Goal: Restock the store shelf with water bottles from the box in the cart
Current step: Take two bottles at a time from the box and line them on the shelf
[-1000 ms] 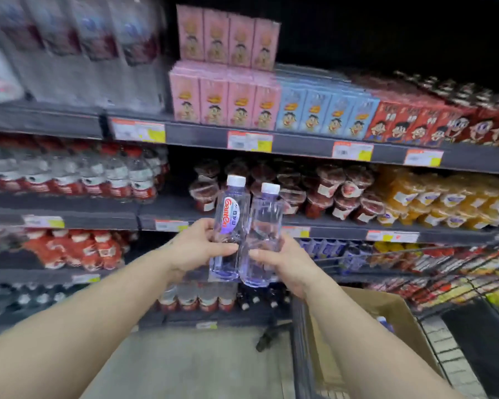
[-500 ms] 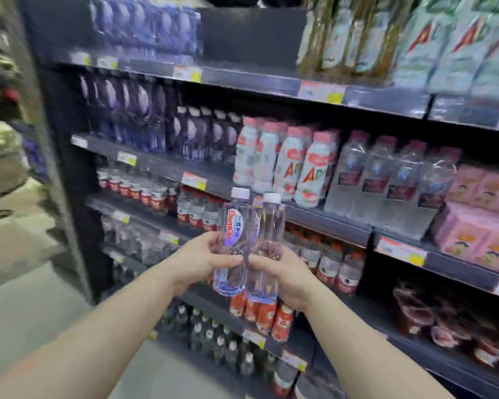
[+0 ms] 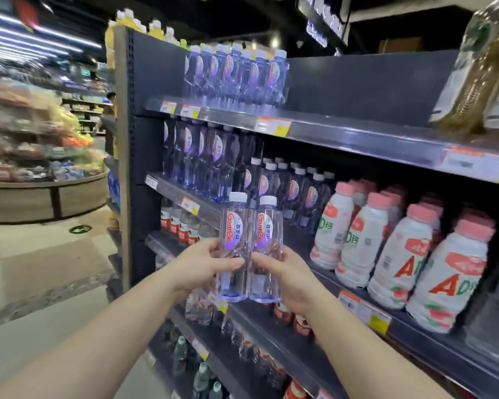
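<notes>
Two clear water bottles with white caps stand upright side by side in front of me. My left hand (image 3: 205, 262) grips the left water bottle (image 3: 233, 226) around its lower half. My right hand (image 3: 283, 269) grips the right water bottle (image 3: 266, 228) the same way. Both are held in the air before the dark store shelf (image 3: 343, 136). Matching water bottles (image 3: 288, 188) stand in rows on the shelf level just behind, and more (image 3: 236, 73) on the level above. The cart and box are out of view.
White drink bottles with pink caps (image 3: 386, 240) fill the shelf to the right. Small red-labelled bottles (image 3: 179, 223) stand on a lower level at left. The top shelf has a bare stretch (image 3: 357, 90) right of the water. A round produce stand (image 3: 41, 168) is across the aisle.
My view has swung left and up along the shelves, from the cart and juice section to the water section. Both hands keep holding the two bottles together.
</notes>
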Motion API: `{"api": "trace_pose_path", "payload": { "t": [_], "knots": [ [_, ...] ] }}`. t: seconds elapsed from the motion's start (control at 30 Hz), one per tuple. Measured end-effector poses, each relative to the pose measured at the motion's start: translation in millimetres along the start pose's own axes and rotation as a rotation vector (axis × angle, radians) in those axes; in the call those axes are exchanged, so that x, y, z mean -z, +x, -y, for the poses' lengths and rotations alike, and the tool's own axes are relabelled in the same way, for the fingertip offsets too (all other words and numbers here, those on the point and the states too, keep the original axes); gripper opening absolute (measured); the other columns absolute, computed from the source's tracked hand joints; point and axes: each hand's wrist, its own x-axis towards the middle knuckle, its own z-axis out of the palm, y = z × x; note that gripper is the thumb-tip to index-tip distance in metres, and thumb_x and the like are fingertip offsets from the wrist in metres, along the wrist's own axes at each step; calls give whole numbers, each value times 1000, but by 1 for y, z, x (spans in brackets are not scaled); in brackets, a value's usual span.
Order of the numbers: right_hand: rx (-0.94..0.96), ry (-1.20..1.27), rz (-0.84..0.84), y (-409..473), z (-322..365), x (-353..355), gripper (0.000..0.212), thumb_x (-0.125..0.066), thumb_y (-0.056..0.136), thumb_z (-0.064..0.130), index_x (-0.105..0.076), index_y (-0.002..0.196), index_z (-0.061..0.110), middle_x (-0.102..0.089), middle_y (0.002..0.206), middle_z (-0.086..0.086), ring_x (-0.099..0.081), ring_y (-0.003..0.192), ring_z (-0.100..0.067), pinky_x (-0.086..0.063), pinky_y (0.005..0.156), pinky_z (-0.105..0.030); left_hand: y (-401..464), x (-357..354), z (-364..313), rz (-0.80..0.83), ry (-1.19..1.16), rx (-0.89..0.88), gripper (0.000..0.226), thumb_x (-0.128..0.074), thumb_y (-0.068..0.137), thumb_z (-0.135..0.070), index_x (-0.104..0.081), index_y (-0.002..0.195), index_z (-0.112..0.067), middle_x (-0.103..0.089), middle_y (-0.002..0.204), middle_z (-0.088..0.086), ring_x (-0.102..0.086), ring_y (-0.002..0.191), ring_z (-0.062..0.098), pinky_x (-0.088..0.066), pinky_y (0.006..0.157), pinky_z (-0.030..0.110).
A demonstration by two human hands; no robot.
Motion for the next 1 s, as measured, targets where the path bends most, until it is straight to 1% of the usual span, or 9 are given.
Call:
{"api": "trace_pose_path", "payload": {
  "t": [0.1,0.27,0.33,0.4,0.53,0.67,0.77,0.93,1.0],
  "knots": [
    [80,-32,-66,37,15,-2,24,-76,80,15,-69,102,11,-75,100,-6,-71,93,-23,-55,82,-34,32,14,-10,-37,-34,-34,68,-87,61,-43,-61,122,-26,-74,113,-6,-69,107,15,-50,100,48],
    [211,-211,-202,83,30,2,40,-81,74,29,-65,110,23,-74,104,7,-69,98,-9,-53,86,-32,91,33,-15,-61,-65,-99,44,-81,78,-21,-60,118,-19,-74,110,-2,-69,102,13,-53,85,30],
    [221,-330,-281,100,35,6,58,-81,69,41,-57,119,23,-69,112,14,-63,105,-5,-50,96,-34,121,46,-14,-59,-84,-128,51,-82,77,-23,-59,121,-15,-73,113,0,-69,103,13,-53,84,29],
    [218,-408,-399,118,33,13,56,-80,73,40,-48,115,24,-61,113,21,-58,105,1,-44,97,-29,152,59,-12,-38,-79,-144,74,-87,67,-35,-54,129,-13,-71,119,2,-67,109,15,-51,97,37],
    [143,-490,-646,150,17,22,81,-79,70,49,-41,139,26,-54,131,11,-52,121,-12,-43,104,-35,204,83,-10,46,-45,-156,78,-85,71,-34,-49,137,-14,-70,120,0,-65,110,16,-46,90,32],
    [81,-550,-770,171,4,25,75,-78,77,39,-43,141,21,-57,132,7,-54,122,-15,-43,103,-33,241,99,-13,133,15,-179,69,-85,68,-38,-56,128,-20,-72,110,-5,-66,106,13,-47,94,34],
    [96,-548,-845,180,0,19,54,-79,77,33,-52,124,28,-65,114,13,-62,102,-8,-49,96,-31,257,102,-12,197,28,-189,56,-83,76,-27,-57,123,-15,-68,101,-6,-64,98,12,-47,89,30],
    [-12,-565,-904,183,-5,13,73,-85,70,30,-45,130,17,-63,109,9,-61,96,-10,-47,85,-25,279,107,-7,265,27,-174,100,-90,54,-48,-47,137,-11,-68,108,0,-65,104,19,-50,97,38],
    [-139,-686,-916,182,-9,13,71,-88,65,30,-47,120,15,-65,111,1,-62,95,-15,-48,80,-28,282,108,-4,286,27,-161,98,-90,52,-49,-51,134,-12,-71,111,9,-68,107,24,-50,101,45]
  ]
}}
